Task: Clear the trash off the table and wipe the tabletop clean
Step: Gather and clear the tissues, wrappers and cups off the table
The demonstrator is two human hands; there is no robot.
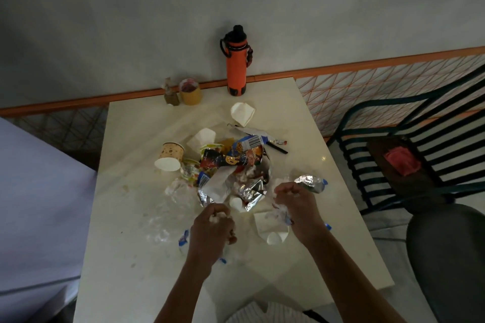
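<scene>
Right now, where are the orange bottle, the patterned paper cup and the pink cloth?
Orange bottle (236, 68), head view, middle of its orange body.
Patterned paper cup (172, 152), head view, its dotted side wall.
Pink cloth (402, 160), head view, its centre, on the chair seat.

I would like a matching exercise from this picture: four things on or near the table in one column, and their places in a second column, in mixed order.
Things:
1. orange bottle
2. patterned paper cup
3. pink cloth
4. roll of tape

Places:
A. lying on its side, left of the wrapper pile
B. on the chair seat, right of the table
C. standing at the far table edge by the wall
D. at the far edge, left of the bottle

Pairs: 1-C, 2-A, 3-B, 4-D
</scene>
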